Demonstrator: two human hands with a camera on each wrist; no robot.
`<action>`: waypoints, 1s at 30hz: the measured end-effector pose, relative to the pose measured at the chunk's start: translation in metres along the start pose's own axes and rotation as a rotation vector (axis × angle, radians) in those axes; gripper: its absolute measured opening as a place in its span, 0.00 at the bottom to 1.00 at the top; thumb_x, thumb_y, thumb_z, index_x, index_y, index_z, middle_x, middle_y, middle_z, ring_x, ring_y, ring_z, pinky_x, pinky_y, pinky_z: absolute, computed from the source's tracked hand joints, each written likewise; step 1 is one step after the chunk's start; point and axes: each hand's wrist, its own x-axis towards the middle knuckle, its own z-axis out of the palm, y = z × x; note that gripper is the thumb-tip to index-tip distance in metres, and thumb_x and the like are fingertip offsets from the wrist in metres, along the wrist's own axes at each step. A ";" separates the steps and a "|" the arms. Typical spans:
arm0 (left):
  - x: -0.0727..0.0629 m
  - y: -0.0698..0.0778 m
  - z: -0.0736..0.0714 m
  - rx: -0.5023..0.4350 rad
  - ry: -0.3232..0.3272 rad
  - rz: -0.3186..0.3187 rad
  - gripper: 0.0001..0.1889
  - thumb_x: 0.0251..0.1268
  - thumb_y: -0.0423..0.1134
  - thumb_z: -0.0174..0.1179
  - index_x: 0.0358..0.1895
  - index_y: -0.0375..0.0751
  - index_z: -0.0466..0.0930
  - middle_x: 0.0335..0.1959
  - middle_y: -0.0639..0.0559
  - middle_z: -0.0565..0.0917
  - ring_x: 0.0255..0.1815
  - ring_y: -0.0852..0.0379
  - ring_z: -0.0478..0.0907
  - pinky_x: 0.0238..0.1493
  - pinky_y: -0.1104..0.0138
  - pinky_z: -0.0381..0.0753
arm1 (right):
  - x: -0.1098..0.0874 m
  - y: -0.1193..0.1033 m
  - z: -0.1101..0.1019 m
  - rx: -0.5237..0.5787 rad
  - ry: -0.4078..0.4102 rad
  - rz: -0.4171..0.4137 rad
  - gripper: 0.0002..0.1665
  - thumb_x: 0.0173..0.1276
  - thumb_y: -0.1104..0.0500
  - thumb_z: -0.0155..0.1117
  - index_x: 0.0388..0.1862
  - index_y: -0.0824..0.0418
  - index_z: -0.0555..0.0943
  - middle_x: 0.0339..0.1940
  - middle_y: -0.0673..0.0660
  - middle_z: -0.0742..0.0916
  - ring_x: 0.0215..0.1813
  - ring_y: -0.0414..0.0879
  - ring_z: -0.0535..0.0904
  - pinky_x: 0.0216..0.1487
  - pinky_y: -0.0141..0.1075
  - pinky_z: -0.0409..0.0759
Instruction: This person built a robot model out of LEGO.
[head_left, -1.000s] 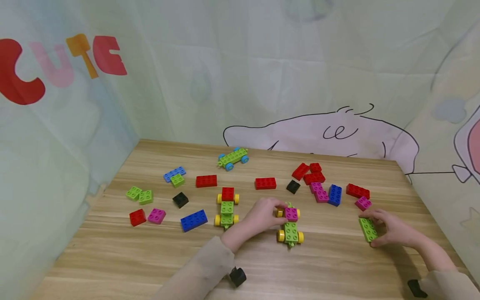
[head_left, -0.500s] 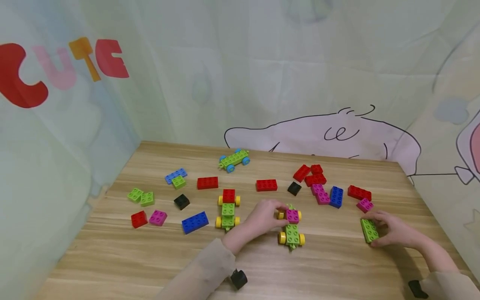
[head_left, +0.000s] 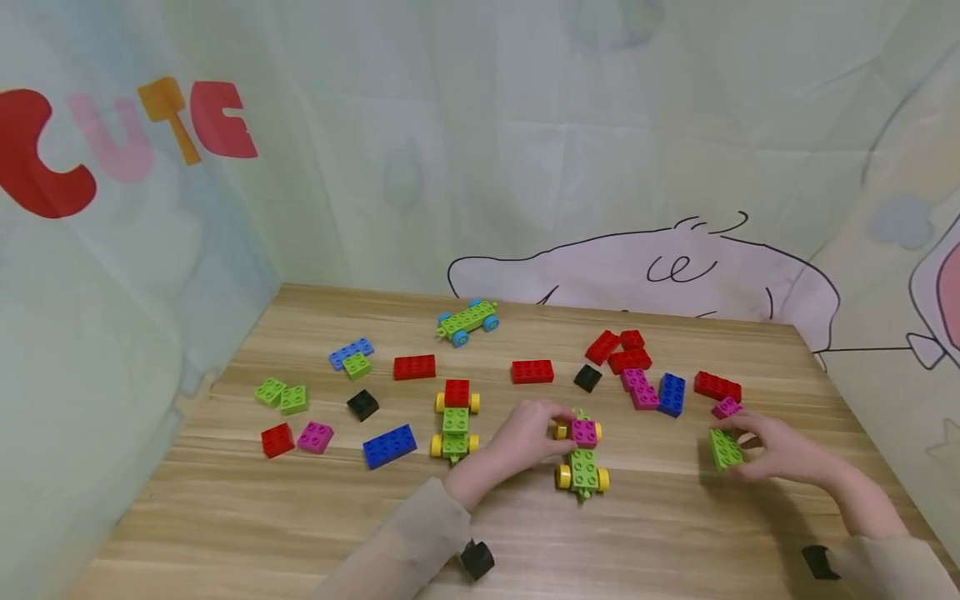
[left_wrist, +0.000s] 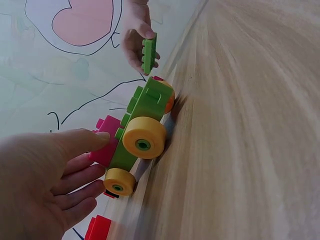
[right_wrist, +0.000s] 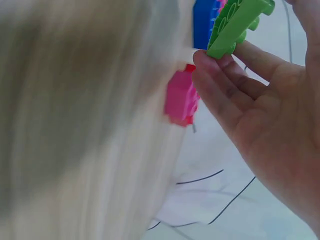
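My left hand point(head_left: 532, 433) pinches the magenta brick point(head_left: 584, 432) that sits on a green car base point(head_left: 583, 468) with yellow wheels. In the left wrist view the thumb lies against that magenta brick point(left_wrist: 106, 145), and the fingers reach round its far side. At the right, my right hand point(head_left: 783, 450) holds a green brick point(head_left: 725, 450) by its ends, raised off the table. The right wrist view shows the green brick point(right_wrist: 237, 30) tilted at the fingertips, its hollow underside partly visible.
Left of my left hand stands another yellow-wheeled car point(head_left: 455, 421) carrying green and red bricks. A blue-wheeled base point(head_left: 468, 321) is at the back. Loose bricks lie around, including a blue brick point(head_left: 671, 394) and a red brick point(head_left: 717, 386) beyond my right hand.
My right hand has lifted the green brick from the table and moved it slightly left and tilted it. The left hand stays on the magenta brick.
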 end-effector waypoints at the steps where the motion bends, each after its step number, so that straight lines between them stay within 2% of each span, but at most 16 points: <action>1: 0.000 0.000 0.000 -0.001 0.001 0.000 0.20 0.59 0.44 0.70 0.54 0.44 0.83 0.51 0.52 0.86 0.54 0.55 0.80 0.56 0.64 0.79 | 0.002 -0.004 -0.001 0.001 0.008 -0.012 0.36 0.50 0.59 0.77 0.56 0.74 0.76 0.50 0.64 0.81 0.44 0.24 0.71 0.42 0.29 0.82; 5: 0.000 -0.001 0.001 -0.008 0.004 -0.002 0.20 0.59 0.44 0.70 0.54 0.44 0.83 0.51 0.52 0.86 0.54 0.56 0.80 0.55 0.65 0.79 | 0.012 -0.016 0.000 -0.043 0.067 -0.077 0.35 0.49 0.58 0.78 0.56 0.72 0.77 0.51 0.63 0.82 0.43 0.28 0.73 0.43 0.31 0.83; 11: 0.000 -0.001 0.002 -0.012 0.009 -0.008 0.19 0.59 0.42 0.70 0.53 0.44 0.84 0.51 0.52 0.85 0.52 0.56 0.81 0.53 0.67 0.80 | 0.029 -0.032 0.003 -0.084 0.131 -0.084 0.33 0.51 0.56 0.77 0.55 0.65 0.78 0.52 0.59 0.81 0.45 0.36 0.74 0.43 0.35 0.83; 18: 0.000 -0.001 0.002 -0.021 0.011 -0.008 0.19 0.58 0.42 0.70 0.53 0.43 0.84 0.51 0.51 0.85 0.52 0.56 0.81 0.52 0.68 0.80 | 0.049 -0.044 0.017 -0.079 0.206 -0.138 0.35 0.50 0.59 0.76 0.59 0.64 0.77 0.55 0.60 0.79 0.46 0.38 0.74 0.47 0.42 0.83; 22: 0.000 -0.001 0.002 -0.019 0.017 0.001 0.19 0.59 0.42 0.70 0.54 0.43 0.83 0.51 0.51 0.85 0.52 0.56 0.81 0.53 0.68 0.80 | 0.059 -0.052 0.024 -0.077 0.225 -0.161 0.37 0.49 0.59 0.76 0.61 0.63 0.76 0.59 0.63 0.77 0.50 0.46 0.75 0.47 0.46 0.82; 26: 0.000 -0.001 0.002 -0.011 0.022 0.007 0.19 0.59 0.43 0.70 0.54 0.43 0.83 0.52 0.51 0.85 0.52 0.56 0.81 0.54 0.66 0.80 | 0.068 -0.060 0.030 -0.050 0.256 -0.187 0.38 0.48 0.61 0.77 0.60 0.64 0.76 0.58 0.63 0.78 0.52 0.52 0.75 0.48 0.53 0.80; 30: -0.001 -0.001 0.001 -0.005 0.027 0.017 0.20 0.58 0.42 0.71 0.54 0.42 0.83 0.52 0.51 0.85 0.53 0.55 0.81 0.55 0.65 0.79 | 0.074 -0.066 0.036 -0.002 0.250 -0.196 0.39 0.48 0.62 0.77 0.62 0.65 0.75 0.59 0.63 0.77 0.56 0.56 0.74 0.51 0.58 0.79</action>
